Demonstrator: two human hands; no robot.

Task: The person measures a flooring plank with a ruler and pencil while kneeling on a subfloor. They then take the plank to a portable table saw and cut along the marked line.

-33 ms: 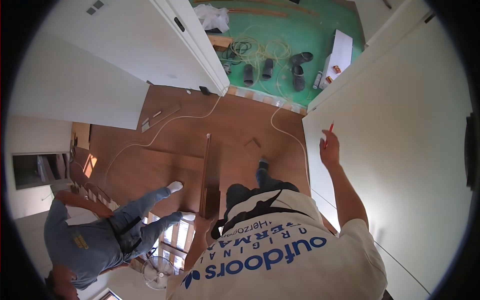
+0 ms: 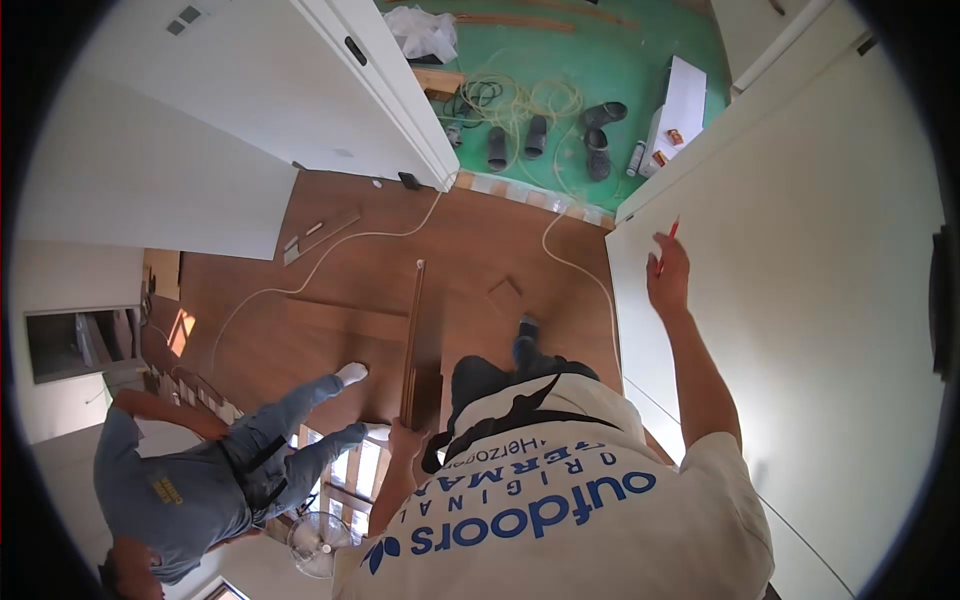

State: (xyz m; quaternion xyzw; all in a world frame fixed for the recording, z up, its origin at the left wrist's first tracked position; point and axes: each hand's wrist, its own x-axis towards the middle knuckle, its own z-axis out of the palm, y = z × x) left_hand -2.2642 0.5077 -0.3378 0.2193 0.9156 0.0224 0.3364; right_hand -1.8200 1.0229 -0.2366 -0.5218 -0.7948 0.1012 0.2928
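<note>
I'm watching a person in a pale T-shirt (image 2: 590,460), whose left hand (image 2: 406,439) is gripping a long brown board (image 2: 413,335) while the right hand (image 2: 670,278) is holding a red pencil (image 2: 674,230) in front of a white panel (image 2: 810,330). To the left, a co-worker (image 2: 180,490) is bending an arm toward the waist, and dark clogs (image 2: 597,155) are lying on the green floor (image 2: 550,60) ahead.

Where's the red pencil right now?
In the head view, right of centre: the red pencil is in the person's right hand, seen against the large white panel.
</note>
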